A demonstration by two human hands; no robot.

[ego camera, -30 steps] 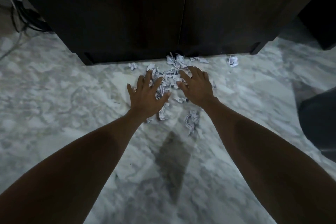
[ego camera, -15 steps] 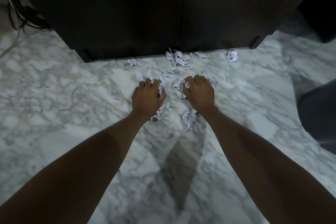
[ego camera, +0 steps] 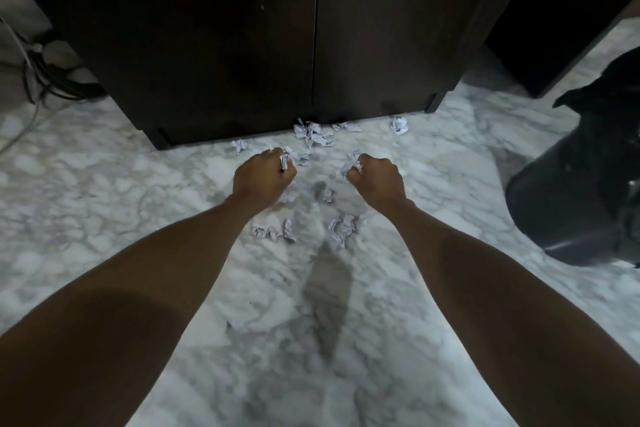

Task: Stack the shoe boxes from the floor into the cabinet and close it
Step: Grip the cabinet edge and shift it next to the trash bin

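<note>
Cabinet [ego camera: 311, 28]: dark wood grain, flat double doors closed, a thin vertical seam between them. It stands on a glossy white-and-grey marble floor [ego camera: 104, 191]. Crumpled white paper scraps [ego camera: 313, 135] lie scattered before the cabinet base; no shoe boxes visible. Left hand [ego camera: 263, 178], in front of the cabinet, is fisted around a paper wad. Right hand [ego camera: 377, 180] likewise clenches crumpled paper. Black bin with liner [ego camera: 575, 191] stands right of the cabinet.

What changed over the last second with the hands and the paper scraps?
Both hands, flat on the scraps a second ago, curled and lifted apart: the left hand and right hand each grip a wad of scraps. Loose scraps by the cabinet stayed put; its doors stayed shut.
</note>
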